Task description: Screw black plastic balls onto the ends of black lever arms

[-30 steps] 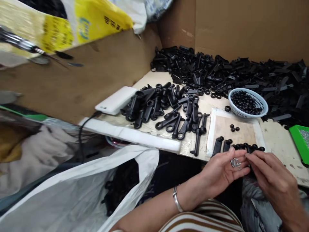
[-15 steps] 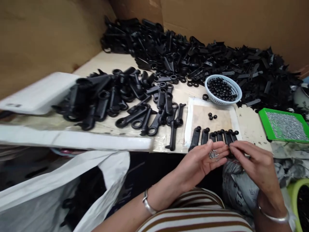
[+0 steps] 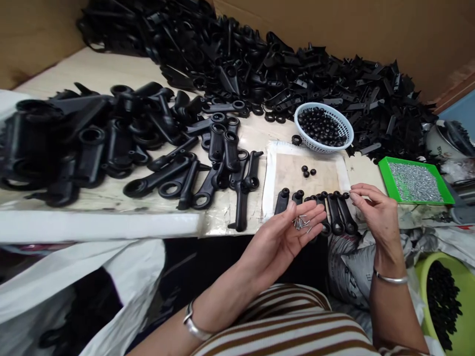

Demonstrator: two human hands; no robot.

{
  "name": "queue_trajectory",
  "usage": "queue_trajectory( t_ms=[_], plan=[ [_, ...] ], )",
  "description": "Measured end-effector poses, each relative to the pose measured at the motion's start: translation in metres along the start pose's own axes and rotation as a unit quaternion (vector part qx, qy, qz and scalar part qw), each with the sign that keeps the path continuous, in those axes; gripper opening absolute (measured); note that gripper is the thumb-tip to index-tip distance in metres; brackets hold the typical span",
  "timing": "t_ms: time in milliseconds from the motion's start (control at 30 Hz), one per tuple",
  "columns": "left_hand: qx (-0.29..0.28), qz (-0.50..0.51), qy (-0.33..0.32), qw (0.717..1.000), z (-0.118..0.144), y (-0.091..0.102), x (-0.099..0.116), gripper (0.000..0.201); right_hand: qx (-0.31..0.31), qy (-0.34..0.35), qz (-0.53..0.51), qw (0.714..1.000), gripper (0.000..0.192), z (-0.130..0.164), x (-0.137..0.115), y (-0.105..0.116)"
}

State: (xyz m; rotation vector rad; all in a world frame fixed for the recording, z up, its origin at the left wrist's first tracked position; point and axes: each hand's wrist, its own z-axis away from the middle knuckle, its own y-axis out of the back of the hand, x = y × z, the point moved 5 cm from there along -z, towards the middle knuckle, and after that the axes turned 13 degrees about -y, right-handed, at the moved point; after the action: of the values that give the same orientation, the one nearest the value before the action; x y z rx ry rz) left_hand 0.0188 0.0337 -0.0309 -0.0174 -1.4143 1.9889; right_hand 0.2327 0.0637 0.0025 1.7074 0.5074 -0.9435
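My left hand [image 3: 272,247] is palm up with the fingers stretched, cradling several small metal pins [image 3: 300,222]. Just beyond it, a row of black plastic crank handles [image 3: 336,216] lies along the table edge, partly covered by the left fingers. At the row's right end, my right hand [image 3: 380,212] has thumb and forefinger closed against the small round tip of the last handle. Whatever is between those fingertips is too small to make out. A few loose black knobs [image 3: 306,173] sit on the white-edged board [image 3: 287,173] behind the row.
A pale blue basket [image 3: 351,129] full of black knobs stands behind the board. To the right is a green tray [image 3: 384,180] of metal pins. Black plastic parts [image 3: 230,74] are heaped along the back and left. A yellow-green tub [image 3: 460,316] holds black pieces at lower right.
My right hand has moved from beside my left palm to the end of the handle row. The left palm stays upturned with its pins. My view has shifted to the right.
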Motion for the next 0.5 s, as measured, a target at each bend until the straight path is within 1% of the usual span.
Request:
queue_trajectory(
  t_ms=[200, 300, 400, 467, 500],
  plan=[
    [-0.007, 0.002, 0.0, 1.0, 0.0, 0.001, -0.001, 0.032, -0.002, 0.034, 0.059, 0.998, 0.013, 0.0, -0.001, -0.001],
    [-0.014, 0.013, 0.004, 1.0, 0.0, 0.0, -0.002, 0.033, 0.008, 0.049, 0.081, 0.995, 0.014, 0.003, -0.005, 0.0],
    [-0.016, 0.039, 0.01, 0.999, -0.001, -0.002, -0.002, 0.037, 0.025, 0.069, 0.086, 0.994, 0.014, 0.014, -0.016, 0.005],
    [-0.017, 0.057, 0.011, 0.998, -0.001, -0.003, -0.003, 0.04, 0.007, 0.089, 0.083, 0.993, 0.011, 0.026, -0.027, 0.005],
    [-0.018, 0.064, 0.011, 0.998, -0.002, -0.004, -0.003, 0.041, -0.015, 0.102, 0.084, 0.991, 0.009, 0.033, -0.033, 0.003]
  ],
)
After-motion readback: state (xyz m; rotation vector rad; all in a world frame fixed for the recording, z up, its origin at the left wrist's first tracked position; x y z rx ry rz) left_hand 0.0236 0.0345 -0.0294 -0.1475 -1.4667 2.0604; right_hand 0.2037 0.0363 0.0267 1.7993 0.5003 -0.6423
